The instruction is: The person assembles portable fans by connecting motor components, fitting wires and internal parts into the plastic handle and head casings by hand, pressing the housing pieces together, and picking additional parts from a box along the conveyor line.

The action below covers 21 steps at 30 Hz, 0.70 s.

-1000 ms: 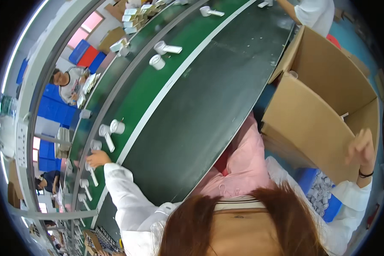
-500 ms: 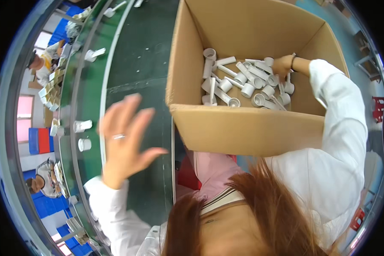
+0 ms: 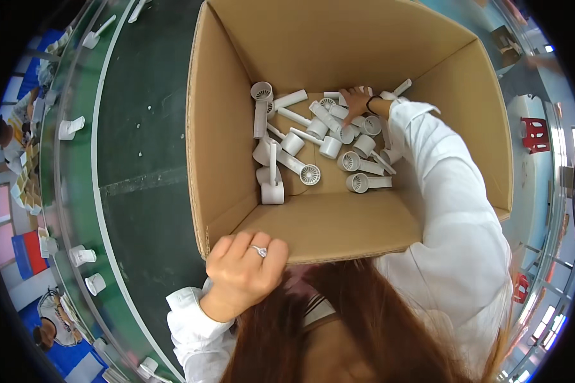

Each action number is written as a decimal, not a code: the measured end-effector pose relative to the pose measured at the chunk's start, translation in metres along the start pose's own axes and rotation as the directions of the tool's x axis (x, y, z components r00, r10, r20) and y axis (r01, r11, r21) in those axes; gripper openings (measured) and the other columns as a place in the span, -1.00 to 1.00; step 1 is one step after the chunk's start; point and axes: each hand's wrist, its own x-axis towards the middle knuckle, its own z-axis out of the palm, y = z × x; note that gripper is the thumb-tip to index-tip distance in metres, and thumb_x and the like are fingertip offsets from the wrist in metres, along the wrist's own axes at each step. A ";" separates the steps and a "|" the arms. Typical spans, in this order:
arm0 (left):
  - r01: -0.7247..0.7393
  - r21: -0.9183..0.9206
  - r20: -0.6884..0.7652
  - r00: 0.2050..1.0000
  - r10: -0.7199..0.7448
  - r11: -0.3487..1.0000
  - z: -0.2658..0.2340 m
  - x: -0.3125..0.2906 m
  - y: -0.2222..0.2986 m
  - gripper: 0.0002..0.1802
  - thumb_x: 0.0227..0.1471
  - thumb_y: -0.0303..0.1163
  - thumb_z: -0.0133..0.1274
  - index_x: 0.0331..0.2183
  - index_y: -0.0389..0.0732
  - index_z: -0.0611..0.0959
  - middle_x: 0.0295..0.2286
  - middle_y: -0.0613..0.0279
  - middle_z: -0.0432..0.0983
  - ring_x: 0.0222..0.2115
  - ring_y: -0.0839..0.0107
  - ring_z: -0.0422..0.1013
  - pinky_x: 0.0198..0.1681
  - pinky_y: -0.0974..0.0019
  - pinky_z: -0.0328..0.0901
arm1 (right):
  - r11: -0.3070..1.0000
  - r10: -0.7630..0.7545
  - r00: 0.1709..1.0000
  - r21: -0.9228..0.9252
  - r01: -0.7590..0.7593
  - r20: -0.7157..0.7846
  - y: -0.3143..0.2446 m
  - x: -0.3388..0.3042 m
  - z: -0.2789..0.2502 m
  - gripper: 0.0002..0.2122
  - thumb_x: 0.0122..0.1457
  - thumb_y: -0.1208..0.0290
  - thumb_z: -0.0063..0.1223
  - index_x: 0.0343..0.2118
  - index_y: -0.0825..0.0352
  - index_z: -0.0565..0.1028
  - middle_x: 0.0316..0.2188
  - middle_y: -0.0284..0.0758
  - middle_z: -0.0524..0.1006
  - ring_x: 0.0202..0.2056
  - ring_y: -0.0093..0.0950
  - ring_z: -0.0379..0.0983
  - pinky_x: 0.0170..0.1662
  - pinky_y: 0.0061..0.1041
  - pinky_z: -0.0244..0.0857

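Note:
A large open cardboard box (image 3: 338,230) stands in front of me, with several white plastic scoop-like parts (image 3: 329,148) scattered on its bottom. Each has a round cup and a straight handle; some cups show a slotted, grille-like end. My left hand (image 3: 246,265) is closed over the box's near edge at its left corner, knuckles up, a ring on one finger. Deep inside, toward the back wall, my right hand (image 3: 359,105) reaches over the parts with fingers spread and touching them. Its forearm passes over the box's right side.
Left of the box runs a dark green work surface (image 3: 150,217). Beyond it, a green conveyor belt (image 3: 76,191) carries more white parts (image 3: 71,127). Co-workers (image 3: 56,319) sit past the belt. A red plastic stool (image 3: 535,135) stands on the floor at right.
My left hand has come down from open air above the work surface onto the box's near edge. My right hand has shifted among the parts, which lie rearranged. The view has turned rightward.

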 end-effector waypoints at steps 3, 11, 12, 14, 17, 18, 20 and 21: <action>0.014 0.005 -0.016 1.000 -0.014 1.000 -0.002 -0.003 0.003 -0.82 -0.37 -0.48 0.02 -0.70 -0.06 0.33 -0.66 0.41 0.30 -0.63 0.54 0.29 -0.60 0.47 0.06 | 0.994 -0.041 0.997 0.095 0.046 -0.061 0.000 0.007 0.001 0.15 -0.68 -0.24 0.42 0.05 0.48 0.29 -0.10 -0.02 0.47 0.04 0.03 0.28 0.11 -0.20 0.10; 0.060 -0.078 -0.016 0.998 -0.061 0.995 0.001 -0.004 0.001 -0.78 -0.56 -0.47 0.07 -0.67 -0.13 0.38 -0.67 0.32 0.29 -0.61 0.37 0.35 -0.58 0.38 0.11 | 0.950 -0.222 0.925 0.283 0.134 0.309 -0.016 0.007 -0.007 -0.14 -0.54 0.10 0.43 -0.07 0.47 0.36 -0.24 0.02 0.52 -0.17 -0.06 0.44 -0.07 -0.30 0.32; 0.063 -0.067 -0.022 0.998 -0.064 0.996 0.001 -0.005 0.002 -0.79 -0.54 -0.48 0.06 -0.67 -0.13 0.37 -0.67 0.32 0.28 -0.61 0.38 0.35 -0.58 0.38 0.11 | 0.943 -0.179 0.965 0.314 0.113 0.191 -0.022 0.004 -0.005 -0.18 -0.52 0.15 0.39 -0.07 0.44 0.36 -0.27 0.00 0.53 -0.20 -0.07 0.46 -0.10 -0.27 0.34; 0.058 -0.043 -0.042 0.997 -0.060 0.997 0.002 -0.009 0.001 -0.83 -0.44 -0.47 0.04 -0.67 -0.09 0.37 -0.67 0.37 0.27 -0.63 0.46 0.29 -0.59 0.43 0.08 | 0.937 -0.108 0.991 0.340 0.076 0.075 -0.032 -0.001 -0.004 -0.27 -0.50 0.26 0.31 -0.09 0.35 0.39 -0.33 -0.07 0.55 -0.27 -0.10 0.49 -0.16 -0.24 0.37; 0.040 -0.023 -0.064 0.997 -0.042 0.999 0.005 -0.011 0.000 -0.86 -0.33 -0.45 0.03 -0.66 -0.06 0.37 -0.66 0.42 0.26 -0.65 0.54 0.22 -0.60 0.46 0.03 | 0.956 -0.134 0.975 0.283 0.079 0.178 -0.028 0.002 -0.001 -0.30 -0.48 0.21 0.30 -0.10 0.33 0.42 -0.31 -0.08 0.56 -0.25 -0.12 0.49 -0.15 -0.23 0.37; 0.044 -0.018 -0.067 0.997 -0.045 0.999 0.006 -0.010 0.000 -0.86 -0.33 -0.46 0.03 -0.66 -0.06 0.37 -0.66 0.42 0.25 -0.65 0.54 0.22 -0.60 0.46 0.03 | 0.956 -0.142 0.974 0.280 0.088 0.178 -0.025 0.006 0.002 -0.30 -0.48 0.21 0.30 -0.10 0.33 0.42 -0.31 -0.08 0.56 -0.25 -0.12 0.49 -0.15 -0.23 0.37; 0.046 -0.042 -0.070 0.996 -0.049 0.998 0.004 -0.005 0.002 -0.84 -0.40 -0.48 0.03 -0.67 -0.10 0.36 -0.68 0.39 0.26 -0.63 0.48 0.28 -0.60 0.44 0.07 | 0.938 -0.032 0.994 0.348 -0.007 0.106 -0.016 0.010 0.017 -0.39 -0.42 0.18 0.25 -0.18 0.36 0.47 -0.33 -0.05 0.56 -0.27 -0.11 0.50 -0.17 -0.22 0.37; 0.058 -0.062 -0.070 0.996 -0.062 0.996 0.003 -0.006 0.002 -0.81 -0.47 -0.51 0.04 -0.68 -0.13 0.35 -0.69 0.36 0.27 -0.61 0.43 0.35 -0.59 0.42 0.11 | 0.937 -0.050 0.993 0.350 0.009 0.107 -0.021 0.010 0.017 -0.39 -0.42 0.18 0.25 -0.18 0.36 0.47 -0.33 -0.05 0.56 -0.27 -0.11 0.50 -0.17 -0.22 0.37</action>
